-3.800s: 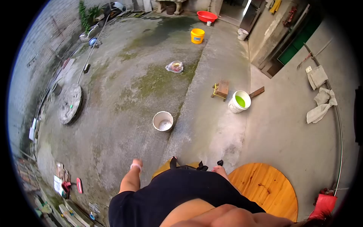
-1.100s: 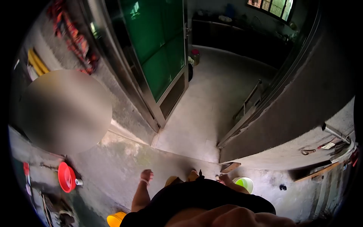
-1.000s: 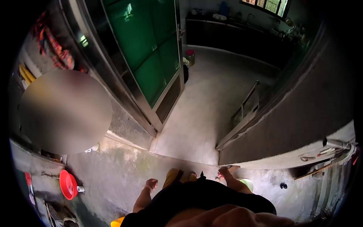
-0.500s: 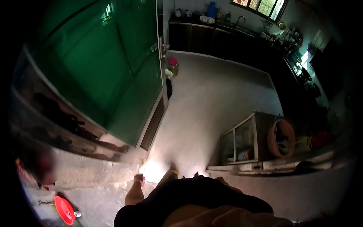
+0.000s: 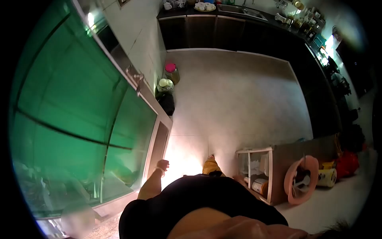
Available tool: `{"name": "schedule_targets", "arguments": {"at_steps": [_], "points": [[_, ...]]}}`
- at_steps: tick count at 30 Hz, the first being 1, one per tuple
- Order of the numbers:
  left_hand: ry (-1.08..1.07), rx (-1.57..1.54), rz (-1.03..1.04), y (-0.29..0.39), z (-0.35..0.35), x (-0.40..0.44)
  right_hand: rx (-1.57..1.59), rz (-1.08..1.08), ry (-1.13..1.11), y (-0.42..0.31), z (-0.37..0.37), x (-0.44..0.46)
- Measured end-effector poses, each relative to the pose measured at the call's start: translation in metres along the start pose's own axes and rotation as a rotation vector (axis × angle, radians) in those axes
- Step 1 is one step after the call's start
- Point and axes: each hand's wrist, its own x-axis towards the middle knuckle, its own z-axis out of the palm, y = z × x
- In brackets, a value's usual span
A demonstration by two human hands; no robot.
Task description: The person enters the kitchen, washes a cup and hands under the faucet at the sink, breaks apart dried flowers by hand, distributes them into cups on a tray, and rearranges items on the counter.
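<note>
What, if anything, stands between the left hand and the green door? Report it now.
Nothing visible stands between the left hand and the green door: the hand hangs beside the door's lower panel. Whether they touch, this view does not settle.

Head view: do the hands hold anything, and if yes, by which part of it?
The left hand, near the green-glazed door, shows nothing in it. Whether the right hand, beside the cabinet, holds anything cannot be told; it is unclear.
</note>
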Motion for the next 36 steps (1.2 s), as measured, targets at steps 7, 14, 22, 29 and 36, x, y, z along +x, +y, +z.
{"name": "schedule_targets", "arguments": {"at_steps": [7,14,22,29,36], "points": [[0.13,-0.002,-0.165,0.066,-0.007,0.031,-0.167,0.102,0.001,-0.163,-0.073,0.148],[0.074,0.13,-0.355,0.214,0.038,0.104,0.197,-0.131,0.126,-0.383,-0.078,0.219],[-0.036,0.169,0.118,0.54,0.117,0.279,0.303,0.107,0.218,-0.502,-0.112,0.265],[0.041,-0.01,0.72,0.782,0.202,0.338,-1.055,-0.481,0.031,-0.503,-0.163,0.413],[-0.015,1.573,0.524,0.709,0.187,0.472,0.07,-0.29,0.032,-0.756,-0.197,0.538]]}}
